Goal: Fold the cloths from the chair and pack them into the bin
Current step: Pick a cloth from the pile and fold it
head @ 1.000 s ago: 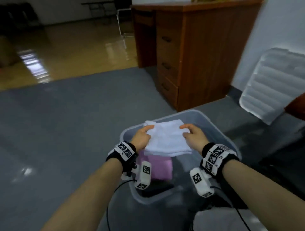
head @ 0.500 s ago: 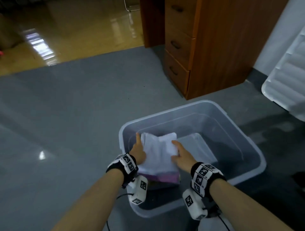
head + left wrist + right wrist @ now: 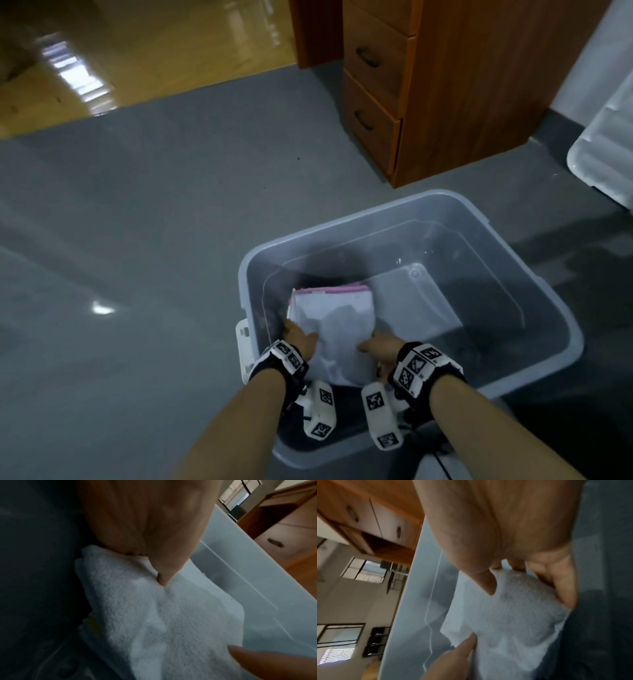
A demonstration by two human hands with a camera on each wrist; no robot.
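White cloth [image 3: 337,329] over pink cloth [image 3: 329,290]; translucent grey bin [image 3: 534,260]; brown drawers [image 3: 411,85]

The room is dim and soft throughout. Window glare streaks the wooden floor [image 3: 85,75] at far left — a smaller glint sits on the grey floor [image 3: 101,310] nearer. Both wrist views are blurred, grainy, dark along the bin [image 3: 421,205] wall, and bent at their edges.

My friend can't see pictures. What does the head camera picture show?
Two hands, left hand and right hand, hold a folded white towel on a pink cloth inside a clear plastic bin. The bin sits on a grey floor near a wooden desk.
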